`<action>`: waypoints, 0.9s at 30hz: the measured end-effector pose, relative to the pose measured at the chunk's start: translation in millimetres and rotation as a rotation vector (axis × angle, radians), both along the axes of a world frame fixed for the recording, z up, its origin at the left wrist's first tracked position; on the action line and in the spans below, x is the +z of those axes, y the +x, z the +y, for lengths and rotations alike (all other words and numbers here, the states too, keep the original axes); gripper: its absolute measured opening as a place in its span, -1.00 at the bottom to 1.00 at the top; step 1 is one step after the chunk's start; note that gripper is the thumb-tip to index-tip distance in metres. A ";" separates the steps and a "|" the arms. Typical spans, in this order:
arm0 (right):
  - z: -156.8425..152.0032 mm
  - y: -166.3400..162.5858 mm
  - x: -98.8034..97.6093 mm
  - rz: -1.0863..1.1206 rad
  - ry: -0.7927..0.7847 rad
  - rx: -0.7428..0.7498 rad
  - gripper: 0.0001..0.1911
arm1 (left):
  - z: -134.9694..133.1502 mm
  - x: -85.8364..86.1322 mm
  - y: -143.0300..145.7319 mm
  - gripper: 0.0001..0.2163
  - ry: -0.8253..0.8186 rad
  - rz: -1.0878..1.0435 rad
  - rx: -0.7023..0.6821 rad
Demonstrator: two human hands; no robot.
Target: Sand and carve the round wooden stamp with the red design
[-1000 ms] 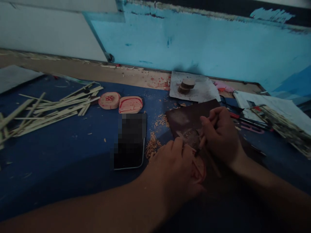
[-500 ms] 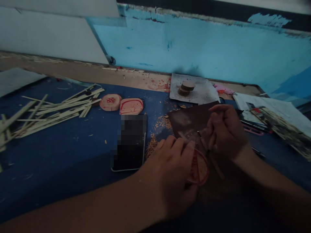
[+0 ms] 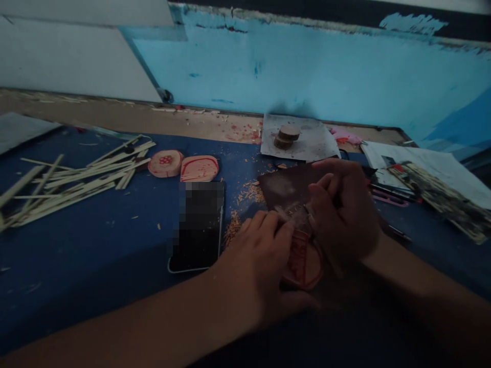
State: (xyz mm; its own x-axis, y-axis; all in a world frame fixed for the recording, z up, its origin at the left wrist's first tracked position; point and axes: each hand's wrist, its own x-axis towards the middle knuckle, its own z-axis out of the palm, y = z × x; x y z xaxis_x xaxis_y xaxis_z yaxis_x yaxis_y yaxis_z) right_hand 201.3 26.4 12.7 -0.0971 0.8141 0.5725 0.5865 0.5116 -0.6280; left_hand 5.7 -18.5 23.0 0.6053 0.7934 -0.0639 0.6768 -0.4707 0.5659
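My left hand (image 3: 264, 250) is wrapped around the left side of a round wood slice (image 3: 306, 263) with red markings on its face and a red rim. My right hand (image 3: 341, 209) is closed just above and to the right of the slice. A thin tool, mostly hidden in that fist, shows only a small pale part by the fingers, so its kind is unclear. Under the hands lies a dark brown sheet (image 3: 282, 186). Wood shavings (image 3: 233, 227) are heaped beside my left fingers.
A phone (image 3: 199, 230) lies left of my hands. Behind it sit two red-marked wood slices, one round (image 3: 165, 162), one squarish (image 3: 200, 168). Thin wooden strips (image 3: 84, 179) spread at left. Stacked wood discs (image 3: 287, 135) rest on white paper (image 3: 318, 145) near the blue wall (image 3: 307, 66).
My right hand has moved left and lower, nearer the wood slice. The left hand still holds the slice, whose marked face shows more. The whole view has shifted slightly.
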 end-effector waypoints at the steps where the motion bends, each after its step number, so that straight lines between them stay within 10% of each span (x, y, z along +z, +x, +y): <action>1: 0.1 0.9 0.2 -0.017 -0.019 0.009 -0.66 | -0.4 -1.0 0.8 -0.23 -0.002 0.001 0.020; 27: -6.3 5.3 1.3 -0.117 -0.070 0.105 -0.56 | 15.5 -13.8 -2.1 -0.34 -0.070 -0.335 -0.104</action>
